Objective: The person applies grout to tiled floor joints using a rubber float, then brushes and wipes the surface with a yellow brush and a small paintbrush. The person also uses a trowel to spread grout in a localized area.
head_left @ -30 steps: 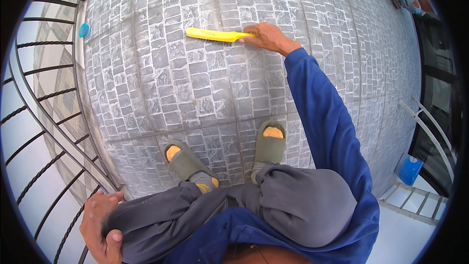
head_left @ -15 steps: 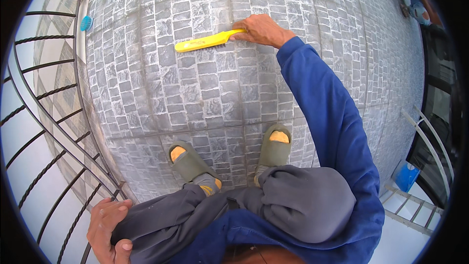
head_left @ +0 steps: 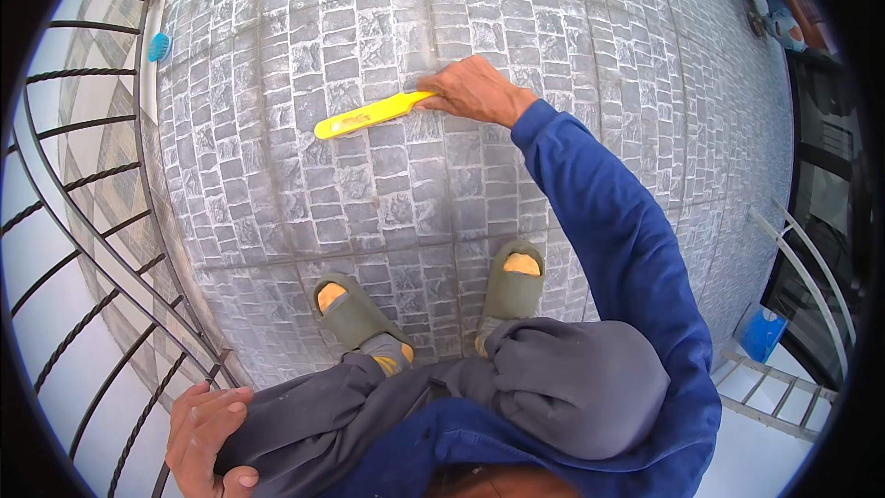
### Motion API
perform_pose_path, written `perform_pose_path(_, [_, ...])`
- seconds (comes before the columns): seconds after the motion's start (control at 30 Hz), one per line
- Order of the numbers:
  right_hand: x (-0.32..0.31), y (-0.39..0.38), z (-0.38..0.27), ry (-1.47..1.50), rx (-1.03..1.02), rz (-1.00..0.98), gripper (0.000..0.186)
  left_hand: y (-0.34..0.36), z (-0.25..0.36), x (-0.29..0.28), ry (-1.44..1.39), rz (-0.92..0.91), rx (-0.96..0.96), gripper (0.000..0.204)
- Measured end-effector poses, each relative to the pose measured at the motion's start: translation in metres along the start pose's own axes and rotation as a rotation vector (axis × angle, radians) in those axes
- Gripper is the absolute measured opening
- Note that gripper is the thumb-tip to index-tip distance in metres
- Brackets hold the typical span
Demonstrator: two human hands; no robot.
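Observation:
My right hand (head_left: 477, 90) grips the handle of a yellow brush (head_left: 367, 117), its long head pointing left. The bristle side faces down toward the grey stone-patterned tiles (head_left: 387, 194), so the bristles are hidden. Whether they touch the tiles I cannot tell. My left hand (head_left: 205, 438) rests by my left knee, near the railing, with its fingers apart and nothing in it.
Along the left runs a dark metal railing (head_left: 138, 111) with twisted bars. A blue brush (head_left: 159, 46) lies at its foot. At the right are a blue container (head_left: 763, 334) and a metal ladder (head_left: 770, 397). Another person (head_left: 779, 0) is at the upper right.
My right hand has drawn the yellow brush nearer to me and slightly left. Its bristles, partly visible before, are now out of sight. My left hand has barely moved.

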State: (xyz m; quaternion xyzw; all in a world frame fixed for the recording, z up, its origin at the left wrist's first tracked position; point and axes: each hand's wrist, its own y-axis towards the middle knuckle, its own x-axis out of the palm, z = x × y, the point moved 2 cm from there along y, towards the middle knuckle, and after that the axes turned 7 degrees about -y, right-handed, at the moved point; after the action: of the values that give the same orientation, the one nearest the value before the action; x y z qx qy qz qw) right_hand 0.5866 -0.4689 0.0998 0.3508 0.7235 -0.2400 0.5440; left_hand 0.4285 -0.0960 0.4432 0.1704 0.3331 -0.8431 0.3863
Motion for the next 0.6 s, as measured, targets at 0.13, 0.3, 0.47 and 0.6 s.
perform_pose_path(0.13, [0.013,0.005,0.001,0.066,0.098,-0.064,0.045,-0.005,-0.001,0.003,0.09,0.047,0.087,0.05])
perform_pose_path(0.3, [-0.028,-0.085,0.064,-0.03,0.359,-0.135,0.052,-0.008,-0.013,0.003,-0.017,0.05,0.121,0.049])
perform_pose_path(0.47, [-0.059,-0.167,0.077,-0.04,0.546,-0.299,0.058,0.003,-0.013,-0.002,-0.09,0.025,0.086,0.049])
perform_pose_path(0.6, [-0.044,-0.137,0.056,0.032,0.461,-0.182,0.055,0.013,-0.012,-0.003,-0.08,-0.034,0.092,0.049])
